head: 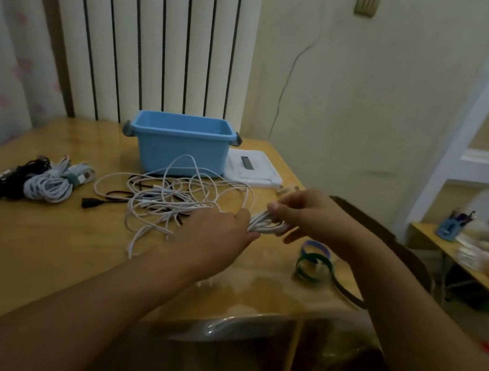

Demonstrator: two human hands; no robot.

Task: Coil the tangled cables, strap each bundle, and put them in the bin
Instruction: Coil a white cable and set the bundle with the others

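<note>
Right of the blue bin (181, 141), out over the table (30, 245) edge: right hand (303, 215) pinching a short folded bundle of white cable (263, 226), fingers curled round it so the finished loops cannot spring apart; left hand (218, 233) meeting the bundle's near end, fingertips seemingly closing on the strand where it feeds in, exact grip hard to tell from behind the knuckles; probably guiding the next loop onto the bundle. In front of the bin, sprawling toward the left hand: loose tangle (168, 201) of white cable with a black cable (110, 199) threading through it, lying slack so strands can be drawn out freely. Left of the bin, well apart: coiled bundles (38, 181), white and black, one showing a strap, waiting outside the bin. Right of the bin, near the table edge and close to the right hand: spare straps (314, 261), blue and green, curling within easy reach for binding. Just beside the bin's right wall: flat white device (253, 167), likely unrelated
</note>
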